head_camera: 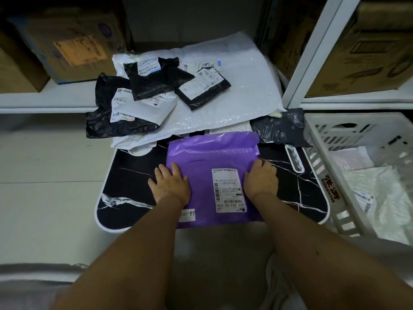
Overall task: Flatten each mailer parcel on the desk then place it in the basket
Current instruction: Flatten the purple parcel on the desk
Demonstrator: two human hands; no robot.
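Observation:
A purple mailer parcel (pixel 212 159) with a white shipping label lies flat on the black marble-pattern desk (pixel 129 180). My left hand (pixel 169 184) presses palm-down on the parcel's left edge, fingers straight. My right hand (pixel 261 177) rests on the parcel's right edge, its fingers bent over the side; whether they grip it is unclear. A white plastic basket (pixel 321 139) stands to the right of the desk, holding white mailers (pixel 377 186).
Behind the purple parcel is a heap of mailers: a large white bubble mailer (pixel 234 101), several black bags (pixel 156 79) with labels, and a dark bag (pixel 279 128) near the basket. White shelving with cardboard boxes (pixel 73 45) stands left and right. Pale floor lies left.

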